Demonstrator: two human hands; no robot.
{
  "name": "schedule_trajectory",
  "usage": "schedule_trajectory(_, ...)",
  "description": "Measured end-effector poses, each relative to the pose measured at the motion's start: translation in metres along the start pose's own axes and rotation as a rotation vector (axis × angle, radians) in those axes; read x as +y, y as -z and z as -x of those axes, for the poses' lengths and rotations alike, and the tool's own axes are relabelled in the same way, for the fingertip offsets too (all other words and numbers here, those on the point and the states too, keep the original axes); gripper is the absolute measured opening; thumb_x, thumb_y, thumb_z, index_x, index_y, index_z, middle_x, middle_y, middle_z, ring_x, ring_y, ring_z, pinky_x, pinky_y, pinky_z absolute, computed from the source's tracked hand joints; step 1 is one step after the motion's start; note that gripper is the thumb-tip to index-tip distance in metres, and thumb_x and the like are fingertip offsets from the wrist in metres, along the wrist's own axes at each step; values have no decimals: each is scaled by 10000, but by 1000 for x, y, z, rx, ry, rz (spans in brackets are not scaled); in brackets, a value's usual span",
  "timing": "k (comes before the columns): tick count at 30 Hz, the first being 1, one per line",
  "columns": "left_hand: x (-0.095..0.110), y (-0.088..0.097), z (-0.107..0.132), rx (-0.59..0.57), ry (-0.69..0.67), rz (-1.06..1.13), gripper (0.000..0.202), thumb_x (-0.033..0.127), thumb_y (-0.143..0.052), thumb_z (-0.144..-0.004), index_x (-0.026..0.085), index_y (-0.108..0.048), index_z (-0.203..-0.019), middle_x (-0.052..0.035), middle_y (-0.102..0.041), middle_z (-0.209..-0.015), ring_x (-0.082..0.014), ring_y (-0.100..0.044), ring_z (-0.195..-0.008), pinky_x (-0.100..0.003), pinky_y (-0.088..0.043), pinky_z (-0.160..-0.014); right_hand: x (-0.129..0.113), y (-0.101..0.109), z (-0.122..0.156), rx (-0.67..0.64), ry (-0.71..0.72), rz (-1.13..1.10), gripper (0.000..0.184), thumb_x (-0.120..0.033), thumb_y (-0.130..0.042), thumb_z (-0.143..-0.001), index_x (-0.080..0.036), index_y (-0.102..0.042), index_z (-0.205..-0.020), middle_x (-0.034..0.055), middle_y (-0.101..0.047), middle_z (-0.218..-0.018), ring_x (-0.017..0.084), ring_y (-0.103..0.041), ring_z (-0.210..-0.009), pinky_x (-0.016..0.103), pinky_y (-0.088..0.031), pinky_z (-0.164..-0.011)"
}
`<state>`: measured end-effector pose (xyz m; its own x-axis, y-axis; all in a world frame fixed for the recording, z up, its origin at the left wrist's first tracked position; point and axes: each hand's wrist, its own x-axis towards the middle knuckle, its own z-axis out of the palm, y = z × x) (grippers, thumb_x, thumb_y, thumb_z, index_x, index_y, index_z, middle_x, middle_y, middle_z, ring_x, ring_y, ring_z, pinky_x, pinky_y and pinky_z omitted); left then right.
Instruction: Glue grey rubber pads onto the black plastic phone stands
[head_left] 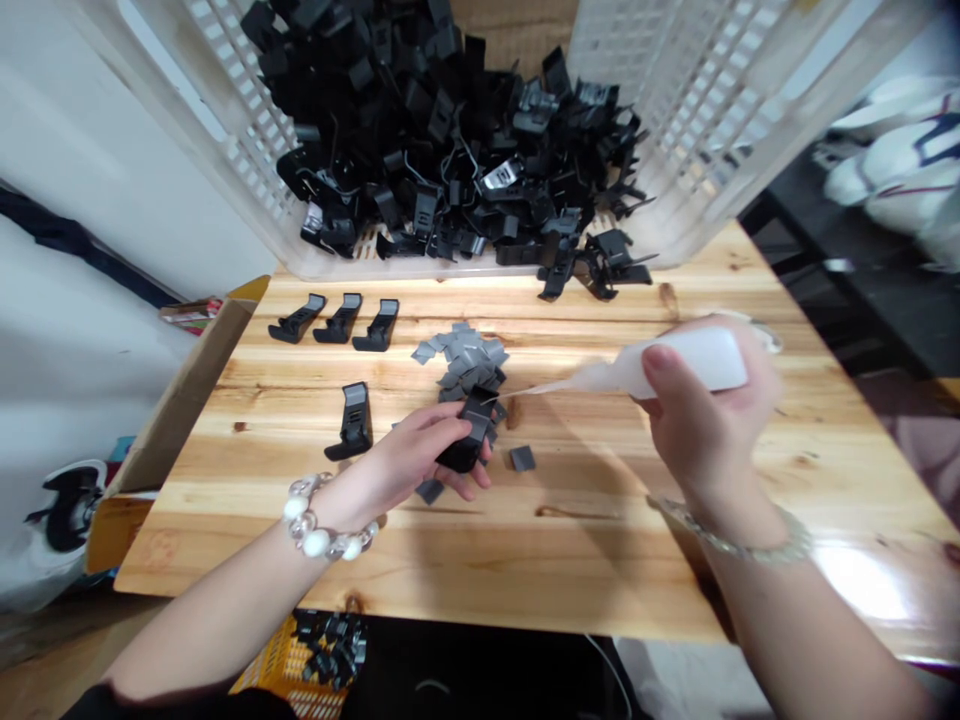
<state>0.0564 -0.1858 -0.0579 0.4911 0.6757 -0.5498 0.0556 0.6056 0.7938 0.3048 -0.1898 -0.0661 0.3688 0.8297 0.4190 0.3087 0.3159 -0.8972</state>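
One black clip [460,456] is near the middle of the worktop [600,580], held by the left hand [431,440]; its fingers are closed on the clip, with the thumb on top. The right hand [697,415] is at the right, with its fingers wrapped around one white bottle [712,358]. The bottle's thin nozzle [551,387] points left to the far end of the clip; whether the tip touches it, I cannot say surely. Just beyond is a heap of many grey squares [469,350], and one single square [523,458] lies to the right of the left hand. At the left lie four more clips: three in a far row [339,320], one nearer [354,415]. At the far side, a white basket [247,200] holds many black pieces [420,130].
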Motion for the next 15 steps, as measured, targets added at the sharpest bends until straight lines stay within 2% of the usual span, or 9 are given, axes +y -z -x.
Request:
schedule_trajectory(3,-1,1,0,-2,-3,4,146,282,-532,-870,145,-580,-852,-49,-630,-812,-151,-666,-634,-240,-543,-496,0,-3,0,46,29,-34,339,-464,-757,-716,-205,-545,-669,-38,-464,-586,104,-401,-514,249,-299,-442)
schedule_trajectory(8,-3,1,0,-13,-11,-3,175,301,-534,-879,142,-591,-836,-56,-631,-818,-154,-667,-647,-242,-545,-505,1,-3,-1,33,32,-7,345,-459,-756,-720,-187,-551,-665,-43,-466,-580,93,-405,-511,244,-308,-448)
schedule_trajectory(15,-2,1,-1,-18,-9,3,166,288,-542,-869,136,-596,-830,-50,-625,-812,-150,-666,-638,-235,-546,-502,-2,-2,0,1,106,45,288,-403,-738,-769,-191,-563,-687,-38,-497,-592,91,-412,-503,257,-330,-460)
